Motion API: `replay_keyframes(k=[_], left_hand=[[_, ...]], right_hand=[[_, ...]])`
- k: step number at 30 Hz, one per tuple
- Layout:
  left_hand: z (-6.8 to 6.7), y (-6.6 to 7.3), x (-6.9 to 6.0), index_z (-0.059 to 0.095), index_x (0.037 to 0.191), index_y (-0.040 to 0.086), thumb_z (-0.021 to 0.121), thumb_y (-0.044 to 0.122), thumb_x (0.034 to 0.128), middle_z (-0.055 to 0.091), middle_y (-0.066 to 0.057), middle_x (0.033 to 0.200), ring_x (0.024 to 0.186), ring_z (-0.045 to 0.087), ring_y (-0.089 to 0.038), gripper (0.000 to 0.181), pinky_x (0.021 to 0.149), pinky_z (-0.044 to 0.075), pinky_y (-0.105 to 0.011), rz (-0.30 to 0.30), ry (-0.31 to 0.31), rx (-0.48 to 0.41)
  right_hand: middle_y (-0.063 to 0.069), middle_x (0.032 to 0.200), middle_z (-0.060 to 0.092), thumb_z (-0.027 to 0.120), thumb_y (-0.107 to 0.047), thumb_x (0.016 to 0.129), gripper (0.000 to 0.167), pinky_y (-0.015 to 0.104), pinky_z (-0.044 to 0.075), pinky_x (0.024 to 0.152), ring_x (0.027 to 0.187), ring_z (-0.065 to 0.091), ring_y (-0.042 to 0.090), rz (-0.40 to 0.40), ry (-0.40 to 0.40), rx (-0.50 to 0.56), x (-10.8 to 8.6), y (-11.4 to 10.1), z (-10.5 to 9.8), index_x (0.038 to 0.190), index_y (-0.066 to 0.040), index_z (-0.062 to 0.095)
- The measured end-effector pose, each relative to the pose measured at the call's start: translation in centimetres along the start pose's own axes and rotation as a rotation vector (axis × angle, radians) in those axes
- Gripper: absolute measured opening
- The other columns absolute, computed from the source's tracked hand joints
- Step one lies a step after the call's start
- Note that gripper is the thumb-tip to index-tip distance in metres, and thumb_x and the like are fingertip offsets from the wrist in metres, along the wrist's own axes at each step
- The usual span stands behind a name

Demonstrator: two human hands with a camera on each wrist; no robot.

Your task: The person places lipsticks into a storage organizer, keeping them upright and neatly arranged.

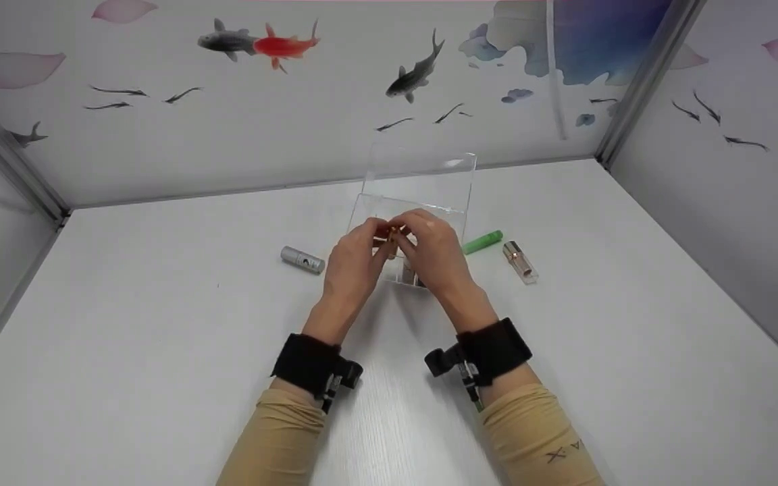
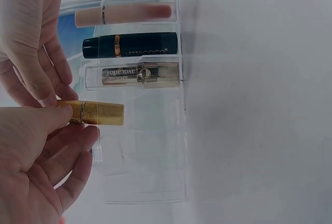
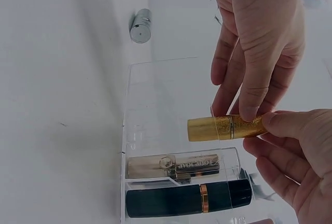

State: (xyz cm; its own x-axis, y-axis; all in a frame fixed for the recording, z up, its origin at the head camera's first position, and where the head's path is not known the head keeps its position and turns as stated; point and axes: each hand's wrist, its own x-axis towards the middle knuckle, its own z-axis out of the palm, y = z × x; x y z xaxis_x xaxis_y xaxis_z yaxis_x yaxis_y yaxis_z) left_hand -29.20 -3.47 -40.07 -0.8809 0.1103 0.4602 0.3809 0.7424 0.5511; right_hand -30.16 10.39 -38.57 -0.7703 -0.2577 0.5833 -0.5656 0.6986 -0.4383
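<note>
Both hands meet over a clear divided box (image 2: 145, 182) whose transparent lid stands raised behind it in the head view. Between them is a gold lipstick tube (image 2: 104, 113), lying level above the compartments. My left hand (image 1: 354, 260) pinches the tube near its far end, thumb on top. My right hand (image 1: 437, 253) pinches the same end from the other side. Inside the box, side by side, lie a pinkish tube (image 2: 135, 13), a dark green tube (image 2: 148, 44) and a clear-and-gold tube marked avocado (image 2: 161, 73). In the head view the hands hide most of the gold tube.
A silver-grey tube (image 1: 302, 260) lies on the white table (image 1: 159, 324) left of the box. To the right lie a bright green tube (image 1: 483, 242) and a gold-capped clear lipstick (image 1: 520, 262). Printed wall panels (image 1: 335, 121) border the table at the back and sides.
</note>
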Motion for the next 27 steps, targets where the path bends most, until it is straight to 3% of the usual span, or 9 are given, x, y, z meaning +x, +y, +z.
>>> replay_keyframes(k=[12, 17, 27], left_hand=[[0.5, -0.5, -0.2, 0.065, 0.116, 0.01, 0.071, 0.019, 0.0931, 0.077, -0.006, 0.107, 0.097, 0.074, -0.024, 0.025, 0.081, 0.059, -0.037, 0.011, 0.017, 0.088], [0.7, -0.7, -0.2, 0.068, 0.111, 0.009, 0.072, 0.018, 0.0921, 0.078, -0.006, 0.102, 0.09, 0.075, -0.026, 0.021, 0.078, 0.058, -0.039, 0.045, 0.042, 0.123], [0.8, -0.8, -0.4, 0.068, 0.106, 0.012, 0.071, 0.022, 0.0928, 0.078, -0.003, 0.098, 0.091, 0.074, -0.022, 0.017, 0.092, 0.053, -0.043, 0.057, 0.032, 0.217]], right_hand=[[0.012, 0.101, 0.076, 0.071, -0.005, 0.091, 0.013, 0.036, 0.059, 0.081, 0.092, 0.073, 0.025, 0.01, -0.024, -0.053, -0.3, 0.3, 0.7, 0.103, -0.003, 0.073], [0.011, 0.101, 0.075, 0.071, -0.004, 0.09, 0.012, 0.035, 0.059, 0.081, 0.093, 0.073, 0.024, 0.018, -0.038, -0.047, -0.4, 0.4, 0.9, 0.102, -0.004, 0.073], [0.011, 0.1, 0.076, 0.072, -0.002, 0.089, 0.012, 0.036, 0.059, 0.082, 0.094, 0.072, 0.025, 0.017, -0.061, -0.032, -0.5, 0.7, 1.2, 0.1, -0.004, 0.074]])
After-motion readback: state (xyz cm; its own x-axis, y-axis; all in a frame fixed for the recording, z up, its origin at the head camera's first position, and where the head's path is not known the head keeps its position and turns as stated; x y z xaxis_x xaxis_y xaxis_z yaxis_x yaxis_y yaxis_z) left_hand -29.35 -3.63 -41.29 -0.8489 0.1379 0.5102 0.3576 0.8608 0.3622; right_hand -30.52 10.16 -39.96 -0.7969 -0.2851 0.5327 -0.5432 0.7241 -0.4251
